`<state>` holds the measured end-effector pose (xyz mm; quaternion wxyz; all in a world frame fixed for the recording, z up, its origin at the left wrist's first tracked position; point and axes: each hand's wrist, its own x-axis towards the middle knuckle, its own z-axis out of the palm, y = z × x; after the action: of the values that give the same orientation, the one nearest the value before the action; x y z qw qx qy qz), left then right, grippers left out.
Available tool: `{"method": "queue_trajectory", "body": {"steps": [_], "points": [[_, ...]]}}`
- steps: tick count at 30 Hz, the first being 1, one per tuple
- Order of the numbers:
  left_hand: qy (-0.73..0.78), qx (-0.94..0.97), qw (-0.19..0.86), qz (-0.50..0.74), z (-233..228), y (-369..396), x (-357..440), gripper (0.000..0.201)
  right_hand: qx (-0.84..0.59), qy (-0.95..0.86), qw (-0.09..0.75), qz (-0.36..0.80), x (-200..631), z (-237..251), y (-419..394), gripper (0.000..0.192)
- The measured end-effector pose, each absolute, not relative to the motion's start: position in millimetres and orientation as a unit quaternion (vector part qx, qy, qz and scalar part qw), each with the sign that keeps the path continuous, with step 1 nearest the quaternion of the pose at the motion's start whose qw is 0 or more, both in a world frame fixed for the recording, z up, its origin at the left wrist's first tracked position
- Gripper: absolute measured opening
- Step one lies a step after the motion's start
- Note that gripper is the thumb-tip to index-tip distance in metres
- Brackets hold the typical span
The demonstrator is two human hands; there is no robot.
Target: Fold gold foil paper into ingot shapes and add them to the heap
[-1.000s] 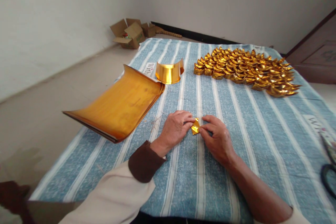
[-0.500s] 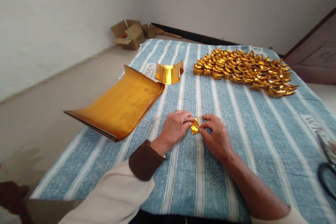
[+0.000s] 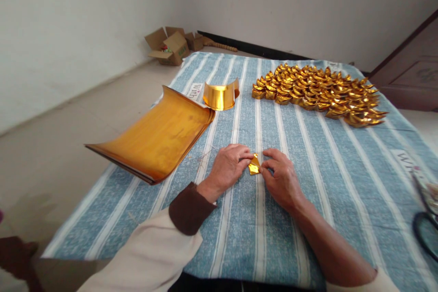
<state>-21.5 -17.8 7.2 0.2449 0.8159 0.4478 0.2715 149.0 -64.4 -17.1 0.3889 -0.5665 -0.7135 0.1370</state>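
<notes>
Gold foil piece point(image 3: 253, 164) sat pinched between left hand point(image 3: 228, 165) and right hand point(image 3: 281, 178), low over the blue striped cloth point(image 3: 308, 155); folded ingots point(image 3: 318, 93) lay far beyond, white walls around.

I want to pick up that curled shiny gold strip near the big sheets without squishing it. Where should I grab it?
Take the curled gold strip by one upturned end, probably the right one, coming from above with a light pinch. Its middle rests on the striped cloth and both ends curl up free. The stack of gold sheets crowds its left side.
</notes>
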Motion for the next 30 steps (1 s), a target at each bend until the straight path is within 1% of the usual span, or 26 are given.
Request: {"method": "queue_trajectory", "body": {"steps": [18, 21, 26, 30], "points": [[0.447, 0.817, 0.241, 0.273, 7.2, -18.2, -21.4, 0.011, -0.557, -0.73, 0.374, 0.134, 152.3, -18.1, -62.0, 0.02], [0.443, 0.819, 0.239, 0.274, 6.6, -18.1, -21.6, 0.011, -0.556, -0.734, 0.373, 0.118, 151.8, -19.0, -63.8, 0.02], [0.448, 0.816, 0.24, 0.277, 5.4, -18.2, -21.7, 0.007, -0.549, -0.743, 0.381, 0.047, 144.7, -18.8, -69.5, 0.016], [0.454, 0.81, 0.244, 0.28, 4.9, -18.1, -21.0, 0.006, -0.537, -0.759, 0.363, 0.058, 137.5, -15.6, -70.8, 0.011]]}}
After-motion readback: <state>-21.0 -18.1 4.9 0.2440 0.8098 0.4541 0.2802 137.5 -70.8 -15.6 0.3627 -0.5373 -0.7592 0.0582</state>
